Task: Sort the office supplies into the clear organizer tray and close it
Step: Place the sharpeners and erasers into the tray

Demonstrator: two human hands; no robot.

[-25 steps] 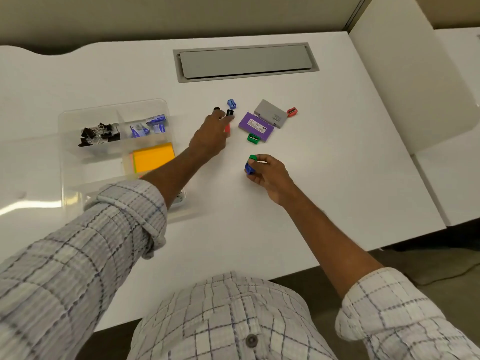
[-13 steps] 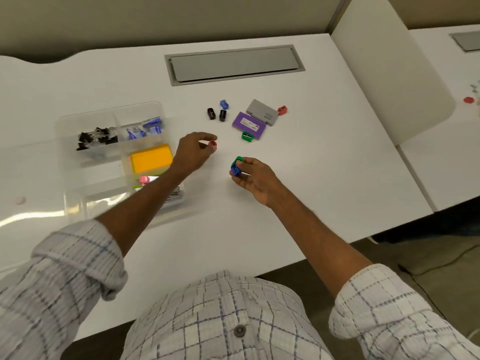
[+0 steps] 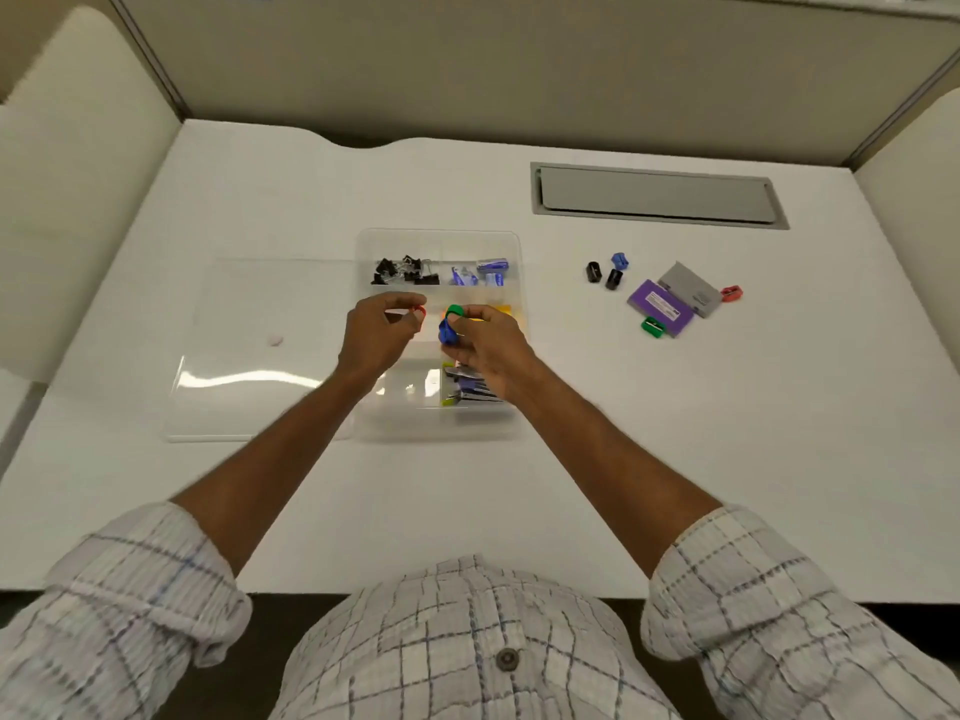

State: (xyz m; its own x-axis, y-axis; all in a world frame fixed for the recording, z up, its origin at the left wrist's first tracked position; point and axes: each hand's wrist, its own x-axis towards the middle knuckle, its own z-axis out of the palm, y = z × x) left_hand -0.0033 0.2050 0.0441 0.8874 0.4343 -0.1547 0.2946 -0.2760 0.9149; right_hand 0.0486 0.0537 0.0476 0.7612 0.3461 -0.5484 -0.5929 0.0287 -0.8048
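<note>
The clear organizer tray (image 3: 363, 241) lies at mid-table, its lid (image 3: 260, 387) open flat to the left. Both hands hover over the tray's middle. My left hand (image 3: 376, 337) pinches a small red sharpener (image 3: 420, 311). My right hand (image 3: 485, 345) holds a blue sharpener (image 3: 447, 332) and a green sharpener (image 3: 455, 310). Inside the tray are black binder clips (image 3: 402, 271), blue staple boxes (image 3: 480, 272) and a yellow-orange pad (image 3: 506, 311) partly hidden by my right hand. More sharpeners lie loose to the right: two black ones (image 3: 602, 275), a blue (image 3: 620, 260), a green (image 3: 653, 327) and a red (image 3: 731, 293).
A purple box (image 3: 660, 306) and a grey box (image 3: 691, 288) lie among the loose sharpeners at the right. A grey cable hatch (image 3: 657, 194) is set into the desk behind them. White partitions flank both sides. A pink spot (image 3: 274, 341) shows under the lid.
Both hands have travelled left from the loose items to above the tray, carrying the sharpeners. My head has turned left, so the tray now sits central.
</note>
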